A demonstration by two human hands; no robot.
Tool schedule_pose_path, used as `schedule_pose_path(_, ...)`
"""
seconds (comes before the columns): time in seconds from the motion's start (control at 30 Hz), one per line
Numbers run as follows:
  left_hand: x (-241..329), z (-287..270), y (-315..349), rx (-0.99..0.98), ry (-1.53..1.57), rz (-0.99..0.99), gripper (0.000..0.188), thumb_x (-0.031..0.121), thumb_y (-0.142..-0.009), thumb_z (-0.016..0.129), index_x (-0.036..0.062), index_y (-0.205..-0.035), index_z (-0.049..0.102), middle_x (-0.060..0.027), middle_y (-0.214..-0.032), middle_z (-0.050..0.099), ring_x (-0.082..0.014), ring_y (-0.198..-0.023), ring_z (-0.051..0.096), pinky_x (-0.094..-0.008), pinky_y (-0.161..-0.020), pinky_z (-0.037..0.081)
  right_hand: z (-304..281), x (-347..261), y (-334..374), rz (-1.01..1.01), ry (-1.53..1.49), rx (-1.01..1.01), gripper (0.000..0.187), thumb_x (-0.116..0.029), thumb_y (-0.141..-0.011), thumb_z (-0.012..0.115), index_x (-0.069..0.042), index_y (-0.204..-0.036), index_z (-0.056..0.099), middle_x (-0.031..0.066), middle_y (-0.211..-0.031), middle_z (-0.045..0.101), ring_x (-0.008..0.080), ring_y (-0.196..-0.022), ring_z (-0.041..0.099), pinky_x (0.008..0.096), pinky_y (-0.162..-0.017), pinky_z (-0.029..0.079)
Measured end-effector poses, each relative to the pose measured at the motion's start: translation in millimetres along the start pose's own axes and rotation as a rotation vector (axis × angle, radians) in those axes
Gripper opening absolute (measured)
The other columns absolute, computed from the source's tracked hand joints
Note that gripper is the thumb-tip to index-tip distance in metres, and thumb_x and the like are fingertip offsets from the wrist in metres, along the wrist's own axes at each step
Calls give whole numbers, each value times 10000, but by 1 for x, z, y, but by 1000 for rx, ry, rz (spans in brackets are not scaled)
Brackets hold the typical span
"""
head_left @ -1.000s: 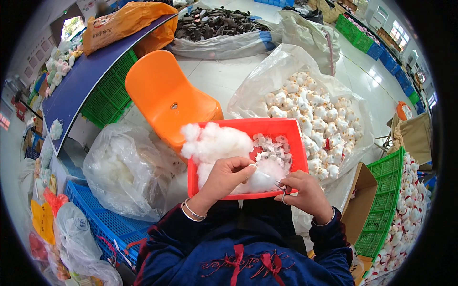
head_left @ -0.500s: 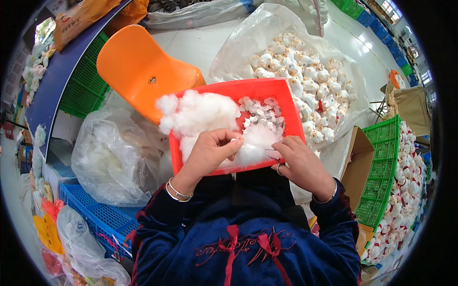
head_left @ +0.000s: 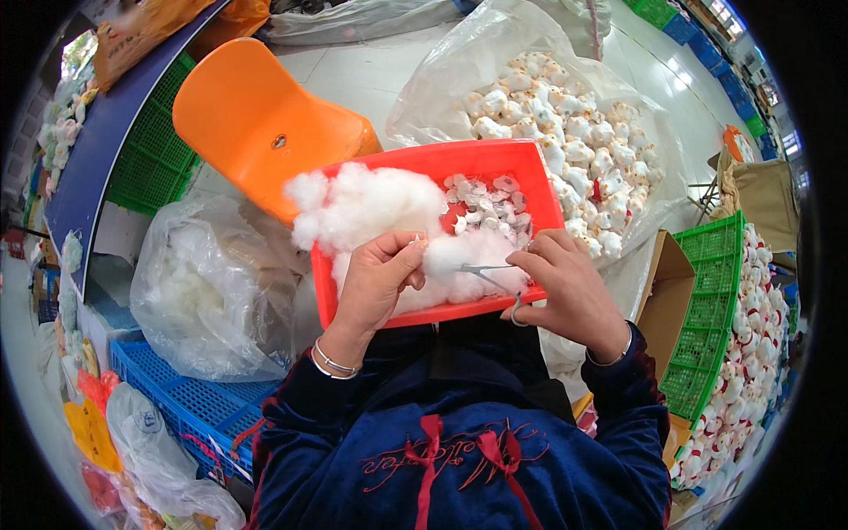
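In my right hand (head_left: 570,287) is a pair of slim metal forceps (head_left: 484,273) with finger rings, like a hemostat. A finger or thumb sits in the near ring, and the two arms stand apart. Their tips reach into white fluffy stuffing (head_left: 442,257). My left hand (head_left: 385,276) is closed in a pinch beside that stuffing. A small white piece shows at its fingertips, too hidden to name. Both hands are over a red tray (head_left: 433,159) across my lap. It holds a large heap of stuffing (head_left: 367,208) and several small flat white pieces (head_left: 490,205).
An orange chair (head_left: 256,124) stands beyond the tray at left. A clear bag (head_left: 212,291) of stuffing rests by a blue crate (head_left: 190,402). Ahead right lies an open bag of small white stuffed toys (head_left: 583,150). A green crate (head_left: 707,309) and cardboard box (head_left: 662,300) stand right.
My left hand has shifted slightly left, and my right hand slightly right and up. The forceps show more fully now, with their arms apart at the stuffing.
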State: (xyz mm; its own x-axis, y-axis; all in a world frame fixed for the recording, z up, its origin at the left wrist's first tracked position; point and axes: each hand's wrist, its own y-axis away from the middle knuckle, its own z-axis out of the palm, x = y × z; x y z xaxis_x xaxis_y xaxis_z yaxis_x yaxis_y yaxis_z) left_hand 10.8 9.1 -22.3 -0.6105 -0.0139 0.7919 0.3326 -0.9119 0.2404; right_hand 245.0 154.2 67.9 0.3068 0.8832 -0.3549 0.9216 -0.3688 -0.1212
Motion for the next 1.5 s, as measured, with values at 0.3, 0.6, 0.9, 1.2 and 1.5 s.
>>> schedule_pose_path(0.3, 5, 7, 3, 4, -268, 78, 168, 88, -996, 710, -39, -1100, 741, -45, -846, 712, -100, -713, 646, -244, -683, 539, -4, 7, -1, -11, 1, -109, 357, -208, -742, 815, -111, -1074, 728, 59, -911, 644, 270, -940, 614, 411, -814, 449)
schedule_pose_path(0.6, 14, 13, 4, -34, -376, 49, 99, 53, -973, 699, -8, -1045, 730, -10, -843, 687, -63, -715, 616, -217, -674, 506, -6, -5, -10, -24, 11, -156, 367, -240, -769, 811, -96, -1093, 716, 85, -929, 636, 285, -975, 612, 410, -818, 460)
schedule_pose_path(0.9, 17, 7, 6, 16, -581, 131, 98, 36, -969, 682, 11, -1058, 715, 50, -873, 657, -18, -773, 573, -179, -693, 464, -37, -7, -9, -31, -9, -44, 492, -300, -699, 891, -108, -1111, 702, 70, -1031, 639, 276, -1089, 592, 412, -904, 445)
schedule_pose_path(1.2, 15, 7, 7, -37, -396, 177, 172, 67, -1005, 673, -32, -1133, 730, -18, -880, 701, -74, -780, 629, -229, -725, 521, -27, 1, -10, -16, 85, -189, 341, -242, -738, 826, -115, -1038, 723, 56, -933, 639, 261, -977, 609, 419, -835, 435)
schedule_pose_path(1.5, 18, 11, 6, -52, -424, 39, 121, 55, -988, 668, -17, -1071, 720, -26, -867, 696, -84, -741, 631, -235, -704, 525, -5, 3, -9, -37, 32, -160, 314, -229, -777, 784, -103, -1058, 717, 65, -962, 647, 272, -998, 609, 419, -846, 449)
